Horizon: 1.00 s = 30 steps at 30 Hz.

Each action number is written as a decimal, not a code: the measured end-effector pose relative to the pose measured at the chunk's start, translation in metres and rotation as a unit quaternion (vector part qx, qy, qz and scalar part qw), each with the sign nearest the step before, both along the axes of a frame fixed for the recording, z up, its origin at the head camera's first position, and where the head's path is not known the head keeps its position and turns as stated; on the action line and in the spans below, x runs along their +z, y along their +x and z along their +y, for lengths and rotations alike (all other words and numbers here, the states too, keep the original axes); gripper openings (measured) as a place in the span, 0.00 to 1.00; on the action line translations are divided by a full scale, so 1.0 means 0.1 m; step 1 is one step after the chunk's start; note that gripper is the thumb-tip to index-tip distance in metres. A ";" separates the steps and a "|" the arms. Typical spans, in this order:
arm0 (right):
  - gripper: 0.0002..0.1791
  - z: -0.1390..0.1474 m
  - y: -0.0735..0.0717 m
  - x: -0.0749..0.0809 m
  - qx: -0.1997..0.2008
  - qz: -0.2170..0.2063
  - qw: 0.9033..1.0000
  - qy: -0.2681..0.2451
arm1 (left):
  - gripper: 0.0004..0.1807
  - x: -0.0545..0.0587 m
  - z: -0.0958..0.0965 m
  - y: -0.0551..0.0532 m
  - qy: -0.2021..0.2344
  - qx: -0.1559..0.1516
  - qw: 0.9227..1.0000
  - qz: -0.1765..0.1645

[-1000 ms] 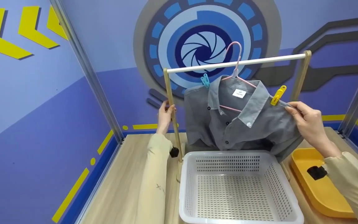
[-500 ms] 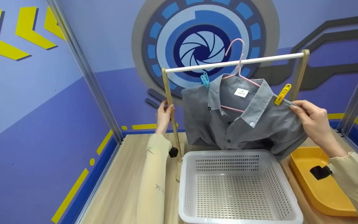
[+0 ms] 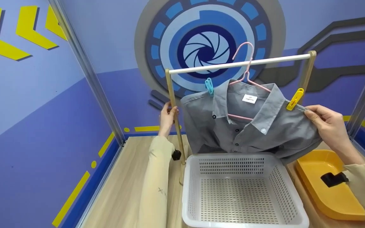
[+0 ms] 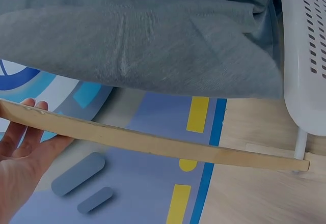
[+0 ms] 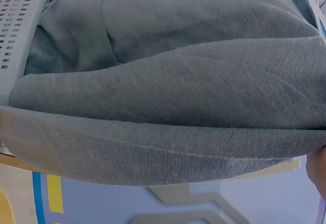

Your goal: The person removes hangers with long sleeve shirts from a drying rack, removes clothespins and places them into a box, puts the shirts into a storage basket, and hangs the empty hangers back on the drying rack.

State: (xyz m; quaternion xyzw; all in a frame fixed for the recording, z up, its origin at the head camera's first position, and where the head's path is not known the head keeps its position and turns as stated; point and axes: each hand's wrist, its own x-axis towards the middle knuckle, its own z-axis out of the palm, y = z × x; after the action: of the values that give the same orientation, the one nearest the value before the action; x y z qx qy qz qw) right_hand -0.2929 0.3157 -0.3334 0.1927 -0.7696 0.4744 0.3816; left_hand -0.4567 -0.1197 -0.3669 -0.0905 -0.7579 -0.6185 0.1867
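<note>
Your left hand [image 3: 167,117] grips the pale wooden post [image 4: 127,137]; your right hand [image 3: 330,124] pinches the grey cloth button-front shirt [image 3: 252,136] at 1 shoulder. It sits on a thin pink hanger [image 3: 247,73] behind the white perforated plastic basket [image 3: 188,190], with 1 light-blue plastic clip [image 3: 209,86] and 1 yellow plastic clip [image 3: 295,99] on it.

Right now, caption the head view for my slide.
Left hand grips the wooden post; right hand pinches a grey collared shirt on a pink hanger, beside the yellow clothespin.
</note>
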 end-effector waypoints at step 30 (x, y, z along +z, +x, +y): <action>0.08 0.09 0.03 0.15 0.010 -0.025 0.999 -0.044 | 0.18 0.00 -0.02 0.02 0.002 -0.018 1.000 0.007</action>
State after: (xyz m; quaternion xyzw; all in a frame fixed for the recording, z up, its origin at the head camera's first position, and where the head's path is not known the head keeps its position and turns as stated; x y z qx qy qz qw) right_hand -0.2894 0.3248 -0.3188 0.1716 -0.7553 0.5164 0.3653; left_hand -0.4542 -0.1220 -0.3666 -0.1078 -0.7533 -0.6230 0.1812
